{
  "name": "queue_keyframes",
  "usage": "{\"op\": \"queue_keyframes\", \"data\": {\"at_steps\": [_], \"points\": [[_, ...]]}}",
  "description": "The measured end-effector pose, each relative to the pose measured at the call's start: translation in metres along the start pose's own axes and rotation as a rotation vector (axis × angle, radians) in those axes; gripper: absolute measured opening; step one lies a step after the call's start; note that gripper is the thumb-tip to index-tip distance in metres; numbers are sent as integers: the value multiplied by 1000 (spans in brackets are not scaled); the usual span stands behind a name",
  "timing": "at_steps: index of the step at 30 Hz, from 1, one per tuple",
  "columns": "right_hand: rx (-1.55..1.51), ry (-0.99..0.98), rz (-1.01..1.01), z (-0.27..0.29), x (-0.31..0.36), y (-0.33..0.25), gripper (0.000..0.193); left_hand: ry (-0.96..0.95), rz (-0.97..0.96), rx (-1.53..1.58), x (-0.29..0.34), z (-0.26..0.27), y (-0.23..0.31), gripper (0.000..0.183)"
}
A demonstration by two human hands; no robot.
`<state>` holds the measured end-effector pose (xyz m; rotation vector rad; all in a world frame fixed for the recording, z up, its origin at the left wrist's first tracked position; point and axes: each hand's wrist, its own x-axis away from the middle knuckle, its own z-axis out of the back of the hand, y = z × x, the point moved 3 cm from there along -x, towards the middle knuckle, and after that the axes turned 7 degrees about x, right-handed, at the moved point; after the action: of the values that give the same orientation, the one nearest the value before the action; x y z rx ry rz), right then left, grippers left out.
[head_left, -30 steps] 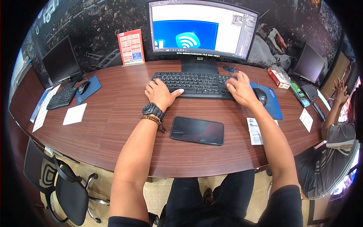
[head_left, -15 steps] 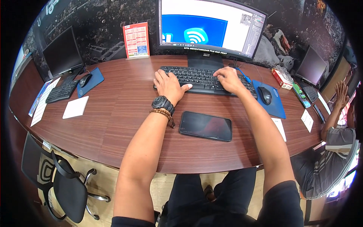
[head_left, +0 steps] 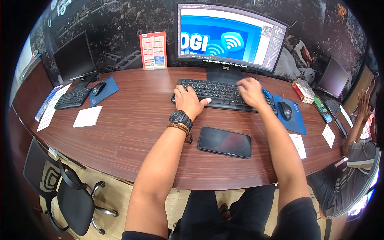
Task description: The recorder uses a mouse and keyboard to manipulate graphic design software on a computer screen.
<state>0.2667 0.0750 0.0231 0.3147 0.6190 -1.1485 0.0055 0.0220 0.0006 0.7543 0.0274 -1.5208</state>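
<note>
Both my hands are at a black keyboard [head_left: 219, 93] on the wooden desk. My left hand [head_left: 189, 102] rests on its left end, fingers spread and the thumb out over the lower keys. It wears a black watch and a beaded bracelet. Over the right part of the keys is my right hand [head_left: 253, 94], slightly blurred, fingers bent but apart, with nothing seen in it. Beyond stands a curved monitor [head_left: 236, 36] showing blue artwork with white lettering and signal icons. A dark phone [head_left: 225, 142] lies face up between my forearms.
Right of the keyboard, a black mouse [head_left: 285, 111] sits on a blue mouse pad [head_left: 297, 125]. A red calendar [head_left: 154, 50] stands behind. Left are another monitor [head_left: 76, 56] and an office chair [head_left: 72, 200]. At the far right sits a person [head_left: 360, 160] with a raised hand.
The artwork on the screen has shifted and now shows large white letters. My right hand has lifted slightly and blurs over the keys; my left stays put. The whole view has tilted a little.
</note>
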Motion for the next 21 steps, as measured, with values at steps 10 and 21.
{"op": "queue_keyframes", "data": {"at_steps": [10, 21], "points": [[123, 100, -395, 68, 105, 126, 28, -36, 7, 24, 0, -2, 1, 86], [100, 15, -411, 72, 116, 130, 41, 1, -26, -8, 1, -3, 0, 83]]}}
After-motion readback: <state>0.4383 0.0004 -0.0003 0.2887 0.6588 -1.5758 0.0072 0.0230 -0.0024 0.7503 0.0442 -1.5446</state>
